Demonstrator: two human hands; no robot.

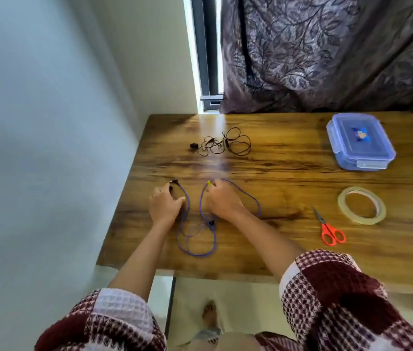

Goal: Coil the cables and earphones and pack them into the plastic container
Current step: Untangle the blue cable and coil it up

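A purple cable (196,250) lies in loose loops on the wooden table (276,178) near its front left. My left hand (165,205) grips one strand of it beside a black plug end. My right hand (223,201) pinches another strand at a yellow-tipped end. Black earphones (225,144) lie tangled farther back on the table, apart from both hands. The plastic container (360,141), clear with a blue lid on it, stands at the back right.
A roll of clear tape (361,205) and orange-handled scissors (329,229) lie right of my right arm. A wall runs along the table's left edge, and a patterned curtain (327,54) hangs behind the table.
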